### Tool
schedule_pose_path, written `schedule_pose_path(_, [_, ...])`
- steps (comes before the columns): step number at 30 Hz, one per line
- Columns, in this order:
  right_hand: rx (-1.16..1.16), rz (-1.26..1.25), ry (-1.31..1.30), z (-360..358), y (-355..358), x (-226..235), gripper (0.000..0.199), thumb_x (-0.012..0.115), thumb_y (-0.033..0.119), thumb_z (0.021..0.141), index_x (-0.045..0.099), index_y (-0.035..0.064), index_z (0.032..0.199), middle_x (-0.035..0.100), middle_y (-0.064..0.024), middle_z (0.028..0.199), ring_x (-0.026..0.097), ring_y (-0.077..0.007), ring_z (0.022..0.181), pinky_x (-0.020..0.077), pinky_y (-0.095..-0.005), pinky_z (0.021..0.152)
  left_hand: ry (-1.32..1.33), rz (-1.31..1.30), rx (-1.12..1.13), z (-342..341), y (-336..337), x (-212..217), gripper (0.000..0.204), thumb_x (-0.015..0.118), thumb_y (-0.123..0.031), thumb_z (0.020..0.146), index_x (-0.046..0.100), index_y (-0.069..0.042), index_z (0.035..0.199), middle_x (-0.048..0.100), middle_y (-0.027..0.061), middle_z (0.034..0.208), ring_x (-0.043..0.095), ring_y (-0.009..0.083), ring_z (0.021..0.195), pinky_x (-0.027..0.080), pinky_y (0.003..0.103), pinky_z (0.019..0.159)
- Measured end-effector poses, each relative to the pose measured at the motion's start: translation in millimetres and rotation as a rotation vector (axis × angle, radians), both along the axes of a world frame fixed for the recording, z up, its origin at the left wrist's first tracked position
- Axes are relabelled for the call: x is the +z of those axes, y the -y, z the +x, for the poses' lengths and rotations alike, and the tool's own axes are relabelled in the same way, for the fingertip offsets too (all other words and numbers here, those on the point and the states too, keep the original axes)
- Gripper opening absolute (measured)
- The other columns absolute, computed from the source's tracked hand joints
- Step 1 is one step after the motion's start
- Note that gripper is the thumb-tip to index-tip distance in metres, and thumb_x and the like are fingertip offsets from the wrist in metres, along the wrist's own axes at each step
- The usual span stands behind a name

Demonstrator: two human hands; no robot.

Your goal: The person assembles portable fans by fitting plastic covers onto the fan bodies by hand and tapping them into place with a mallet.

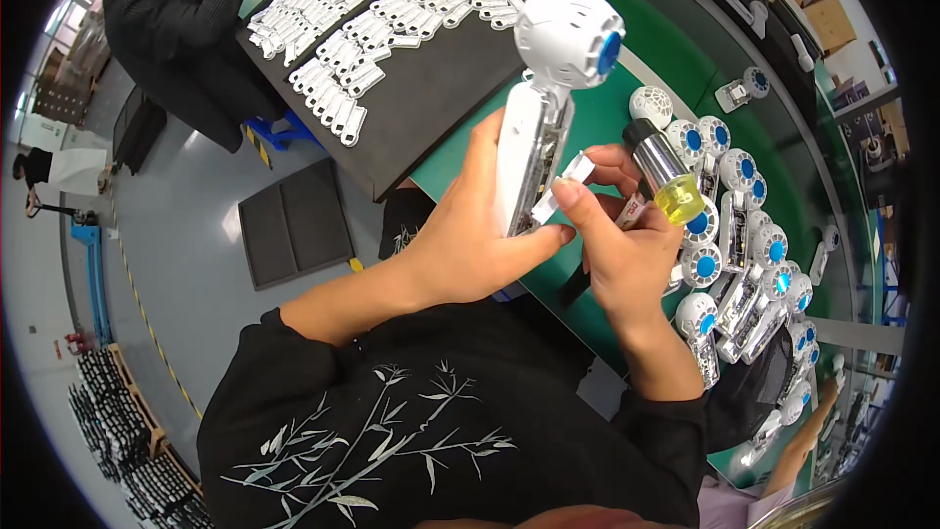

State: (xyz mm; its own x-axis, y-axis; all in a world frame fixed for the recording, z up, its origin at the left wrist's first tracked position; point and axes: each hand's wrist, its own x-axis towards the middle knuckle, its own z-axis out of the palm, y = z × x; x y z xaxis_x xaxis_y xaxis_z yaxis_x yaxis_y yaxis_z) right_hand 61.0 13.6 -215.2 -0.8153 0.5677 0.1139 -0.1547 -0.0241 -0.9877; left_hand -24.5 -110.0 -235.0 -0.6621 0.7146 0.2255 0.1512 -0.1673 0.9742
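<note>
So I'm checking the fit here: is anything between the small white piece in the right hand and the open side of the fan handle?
Nothing visible. The right hand pinches the small white piece right at the open side of the fan handle, which the left hand grips.

The left hand (470, 235) covers the lower handle of the white handheld fan (543, 108); the open side's internal parts are too small to identify. The right hand (617, 255) hides the lower body of the bottle of yellow liquid (666, 176). The table (587, 127) is cut off by the dark rim at right. The fan row (744, 264) blurs toward the lower right.
</note>
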Motion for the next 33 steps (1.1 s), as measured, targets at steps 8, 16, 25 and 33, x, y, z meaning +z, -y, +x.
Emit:
schedule_pose_path(8, [-0.026,0.271,0.047,-1.5,1.2,-5.0,0.025,0.068,0.016,0.088,0.06,-0.0017,0.104,0.062,-0.0036,0.084,0.051,-0.0064,0.064,0.0406,-0.0229,0.055,0.132,0.062,-0.025,-5.1,-3.5,-3.9,0.064,0.061,0.003,0.079,0.029,0.001,0.134,0.052,0.0112,0.112,0.058,0.0154,0.095,0.048,0.028,0.077])
schedule_pose_path(16, [0.26,0.335,0.136,19.6,-11.7,30.1,0.027,0.055,0.02,0.095,0.059,-0.0027,0.109,0.06,-0.006,0.079,0.051,-0.0088,0.058,0.0377,-0.0246,0.05,0.49,0.151,-0.124,-24.4,13.7,10.0,0.051,0.057,0.005,0.076,0.037,0.001,0.123,0.053,0.0062,0.084,0.053,0.0115,0.059,0.04,0.025,0.046])
schedule_pose_path(25, [0.225,0.399,0.189,15.0,-6.7,39.1,0.038,0.045,0.031,0.099,0.061,-0.0033,0.097,0.05,0.0019,0.062,0.039,-0.0051,0.049,0.0277,-0.0218,0.043,0.52,0.161,-0.144,-27.4,18.4,17.7,0.047,0.058,0.005,0.075,0.039,0.003,0.118,0.053,0.0069,0.085,0.054,0.0126,0.059,0.039,0.026,0.044])
schedule_pose_path(33, [0.469,-0.312,-0.455,51.0,-31.6,-26.1,0.028,0.044,0.02,0.099,0.056,0.0017,0.081,0.05,-0.0011,0.061,0.044,-0.0128,0.048,0.0329,-0.0287,0.044,0.425,0.092,-0.107,-24.5,20.2,17.1,0.054,0.057,0.001,0.074,0.038,0.002,0.125,0.055,0.01,0.086,0.053,0.0145,0.056,0.039,0.026,0.043])
